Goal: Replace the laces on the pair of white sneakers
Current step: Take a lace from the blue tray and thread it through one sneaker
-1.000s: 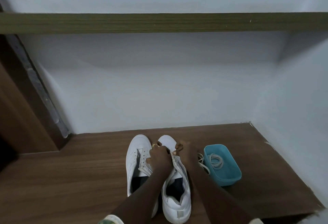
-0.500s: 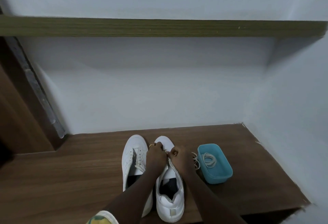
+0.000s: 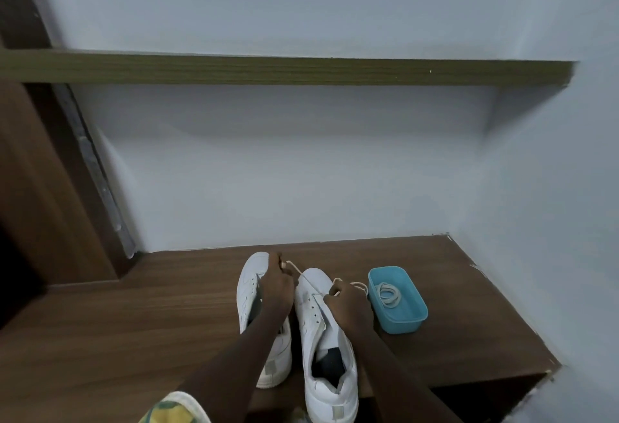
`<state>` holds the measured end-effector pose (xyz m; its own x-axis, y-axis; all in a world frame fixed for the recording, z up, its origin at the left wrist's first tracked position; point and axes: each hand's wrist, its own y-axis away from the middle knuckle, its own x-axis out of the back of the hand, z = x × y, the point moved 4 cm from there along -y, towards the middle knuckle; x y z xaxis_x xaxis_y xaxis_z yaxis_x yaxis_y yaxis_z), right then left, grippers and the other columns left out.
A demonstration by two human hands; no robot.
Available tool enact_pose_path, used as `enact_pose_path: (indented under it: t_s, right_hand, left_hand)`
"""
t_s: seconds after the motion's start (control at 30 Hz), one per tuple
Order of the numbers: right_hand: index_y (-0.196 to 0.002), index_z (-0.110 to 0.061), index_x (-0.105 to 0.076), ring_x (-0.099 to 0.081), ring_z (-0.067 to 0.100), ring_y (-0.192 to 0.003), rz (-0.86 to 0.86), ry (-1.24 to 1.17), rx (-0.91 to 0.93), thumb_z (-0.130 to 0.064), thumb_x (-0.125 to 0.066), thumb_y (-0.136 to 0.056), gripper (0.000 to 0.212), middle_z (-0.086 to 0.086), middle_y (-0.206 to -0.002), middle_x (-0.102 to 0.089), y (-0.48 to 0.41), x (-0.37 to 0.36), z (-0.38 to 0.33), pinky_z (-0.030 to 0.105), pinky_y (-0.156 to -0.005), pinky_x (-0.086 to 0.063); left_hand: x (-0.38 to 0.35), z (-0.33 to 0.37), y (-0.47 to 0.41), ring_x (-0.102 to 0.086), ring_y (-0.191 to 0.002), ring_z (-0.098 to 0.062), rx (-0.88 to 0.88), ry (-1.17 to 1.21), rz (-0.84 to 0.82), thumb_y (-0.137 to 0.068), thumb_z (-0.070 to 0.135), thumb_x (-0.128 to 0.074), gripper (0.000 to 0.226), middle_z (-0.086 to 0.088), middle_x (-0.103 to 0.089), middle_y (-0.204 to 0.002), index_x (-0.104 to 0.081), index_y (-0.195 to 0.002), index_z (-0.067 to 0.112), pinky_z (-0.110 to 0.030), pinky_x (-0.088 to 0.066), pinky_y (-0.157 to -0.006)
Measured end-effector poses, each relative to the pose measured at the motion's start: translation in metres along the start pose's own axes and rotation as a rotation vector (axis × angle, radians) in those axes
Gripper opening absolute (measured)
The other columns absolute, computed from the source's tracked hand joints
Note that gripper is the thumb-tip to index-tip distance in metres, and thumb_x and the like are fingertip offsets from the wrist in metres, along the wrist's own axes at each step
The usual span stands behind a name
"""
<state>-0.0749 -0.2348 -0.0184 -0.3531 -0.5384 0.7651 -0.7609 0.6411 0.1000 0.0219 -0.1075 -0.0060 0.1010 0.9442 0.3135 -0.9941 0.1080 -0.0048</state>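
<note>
Pale blue-white walls (image 3: pixel 301 171) close in a corner nook, with a dark wood panel (image 3: pixel 40 188) on the left and a long olive-green shelf (image 3: pixel 268 69) running across the far wall. Below it lies a brown wooden surface (image 3: pixel 134 339), where 2 white sneakers stand side by side, toes toward the far wall: the left sneaker (image 3: pixel 249 285) and, touching it, the right sneaker (image 3: pixel 331 389), which sits nearer. Just right of them is a small blue tub (image 3: pixel 407 320) holding a coiled lace (image 3: pixel 388 293). The 2 hands are apart. The left hand (image 3: pixel 278 290), over the left sneaker's toe, pinches one end of a cream lace (image 3: pixel 294 267) that runs down to the right sneaker's lowest eyelets. The right hand (image 3: pixel 350 308), at that sneaker's right edge, pinches the other end, which loops toward the tub. A green-and-yellow sleeve (image 3: pixel 174 409) shows at the near edge.
</note>
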Motion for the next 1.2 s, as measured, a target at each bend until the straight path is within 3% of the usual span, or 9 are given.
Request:
enact_pose_path:
  t_s: [0.23,0.47,0.57,0.7,0.77,0.83,1.0,1.1,1.2]
  right_hand:
    - [-0.120,-0.011,-0.064,-0.060,0.021,-0.107,-0.036,-0.247,0.130,-0.016,-0.055,-0.090,0.031,0.007,-0.114,-0.067,0.000,0.008,-0.019,0.021,-0.075,-0.035]
    - [-0.078,-0.008,-0.065,-0.052,0.010,-0.058,-0.065,-0.640,0.118,0.000,-0.056,-0.090,0.017,0.000,-0.063,-0.059,-0.006,0.023,-0.031,0.014,-0.057,-0.042]
    - [-0.079,-0.008,-0.062,-0.048,0.008,-0.056,-0.015,-0.541,0.051,-0.005,-0.054,-0.091,0.015,0.001,-0.064,-0.057,-0.006,0.023,-0.019,0.010,-0.048,-0.036]
    - [-0.078,-0.006,-0.066,-0.056,0.019,-0.075,-0.024,-0.281,0.110,-0.005,-0.052,-0.088,0.017,0.010,-0.080,-0.065,-0.004,0.010,-0.013,0.024,-0.063,-0.033]
    - [-0.089,0.000,-0.071,-0.059,0.019,-0.087,-0.031,-0.194,0.173,-0.003,-0.053,-0.088,0.018,0.012,-0.093,-0.070,0.000,0.004,-0.014,0.021,-0.066,-0.031]
    - [-0.094,0.000,-0.073,-0.062,0.022,-0.095,-0.052,-0.131,0.219,-0.003,-0.055,-0.087,0.019,0.013,-0.100,-0.070,0.000,-0.004,-0.014,0.021,-0.071,-0.036]
    - [-0.101,-0.010,-0.073,-0.061,0.024,-0.100,-0.018,0.048,0.167,-0.008,-0.050,-0.089,0.026,0.011,-0.110,-0.063,-0.005,-0.017,-0.011,0.021,-0.070,-0.035]
    - [-0.108,-0.014,-0.071,-0.060,0.024,-0.102,0.036,0.182,0.199,-0.015,-0.047,-0.094,0.028,0.008,-0.114,-0.058,-0.005,-0.021,-0.012,0.027,-0.073,-0.042]
    - [-0.108,-0.016,-0.071,-0.059,0.023,-0.104,0.065,0.228,0.234,-0.019,-0.047,-0.096,0.027,0.006,-0.113,-0.059,-0.006,-0.028,-0.015,0.029,-0.078,-0.046]
  left_hand:
    - [-0.014,0.019,0.013,-0.058,-0.090,-0.026,-0.163,-0.064,-0.265,-0.097,0.006,-0.039,0.018,-0.009,-0.063,-0.093,-0.055,-0.105,0.010,-0.036,-0.046,-0.081]
    - [-0.016,0.015,0.021,-0.059,-0.103,-0.030,-0.130,-0.133,-0.298,-0.093,0.020,-0.053,0.021,-0.007,-0.063,-0.097,-0.055,-0.110,0.008,-0.038,-0.043,-0.089]
    - [-0.021,0.001,0.025,-0.057,-0.110,-0.029,-0.061,-0.395,-0.326,-0.089,0.021,-0.060,0.034,-0.012,-0.063,-0.114,-0.055,-0.119,0.005,-0.030,-0.044,-0.089]
    - [-0.032,-0.008,0.035,-0.061,-0.087,-0.022,-0.072,-0.671,-0.365,-0.090,0.037,-0.058,0.041,-0.001,-0.047,-0.063,-0.047,-0.062,0.009,-0.023,-0.032,-0.062]
    - [-0.036,-0.011,0.036,-0.061,-0.093,-0.024,-0.106,-0.731,-0.372,-0.094,0.030,-0.052,0.037,-0.001,-0.049,-0.066,-0.053,-0.066,0.007,-0.027,-0.034,-0.067]
    - [-0.034,-0.011,0.035,-0.061,-0.102,-0.027,-0.082,-0.711,-0.372,-0.094,0.024,-0.050,0.030,-0.005,-0.058,-0.076,-0.065,-0.083,0.001,-0.028,-0.042,-0.075]
    - [-0.024,-0.006,0.030,-0.062,-0.084,-0.021,-0.022,-0.554,-0.323,-0.086,0.029,-0.061,0.029,-0.008,-0.064,-0.081,-0.057,-0.070,0.005,-0.026,-0.040,-0.066]
    - [-0.016,-0.014,0.021,-0.041,-0.048,-0.009,0.011,-0.391,-0.263,-0.081,0.021,-0.068,0.042,0.000,-0.045,-0.047,-0.046,-0.047,0.011,-0.023,-0.030,-0.050]
    - [-0.011,-0.021,0.017,-0.035,-0.044,-0.011,0.035,-0.329,-0.267,-0.081,0.012,-0.064,0.050,0.000,-0.035,-0.041,-0.038,-0.038,0.014,-0.025,-0.028,-0.049]
